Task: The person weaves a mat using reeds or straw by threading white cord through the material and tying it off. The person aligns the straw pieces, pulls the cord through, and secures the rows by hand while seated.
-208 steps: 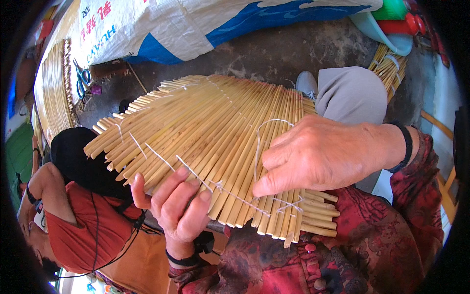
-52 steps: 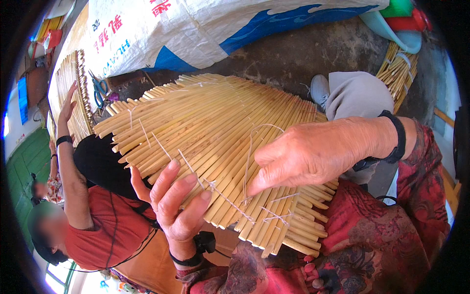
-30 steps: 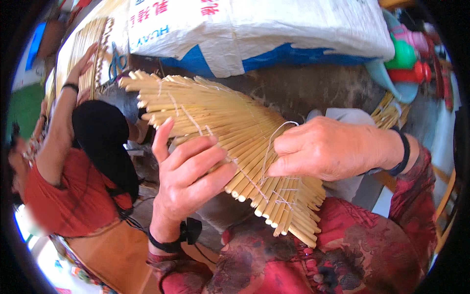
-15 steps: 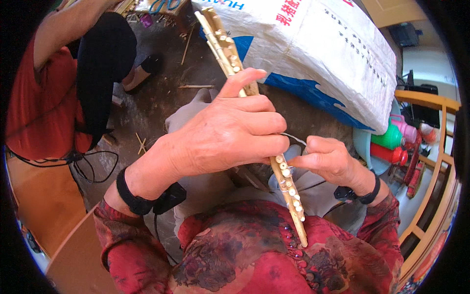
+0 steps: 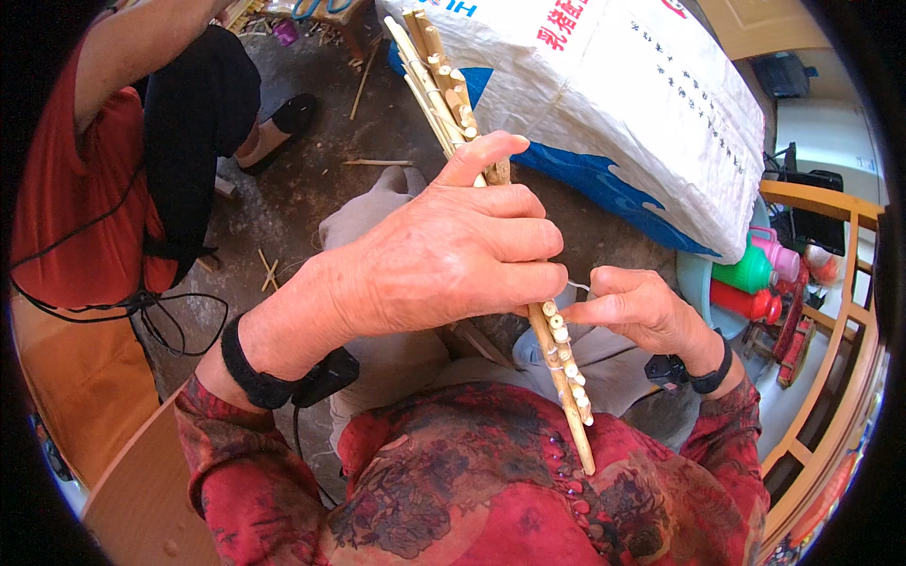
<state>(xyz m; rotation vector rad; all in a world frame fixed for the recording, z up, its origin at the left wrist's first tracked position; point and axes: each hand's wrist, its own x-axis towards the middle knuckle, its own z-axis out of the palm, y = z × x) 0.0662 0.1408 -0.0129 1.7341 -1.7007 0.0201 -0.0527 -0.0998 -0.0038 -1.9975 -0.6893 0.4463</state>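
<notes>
A row of pale cut sticks tied along a longer stick runs slantwise from the white sack down to my red patterned shirt. My left hand is wrapped round its middle, with the index finger pointing along the upper part. Many round cut ends show along its side, and thin thread crosses them below my hand. Close on the right, my right hand has thumb and forefinger pinched at a short white cord leading to the sticks. Part of that cord is hidden behind my left fingers.
Ahead lies a large white woven sack with a blue band. At left sits another person in red, black trousers and a dark shoe. Loose sticks lie on the floor. Right are a green thermos and a wooden frame.
The sticks and my left hand have shifted slightly to the right. The visible white cord between my hands is shorter. The other person's foot has moved a little.
</notes>
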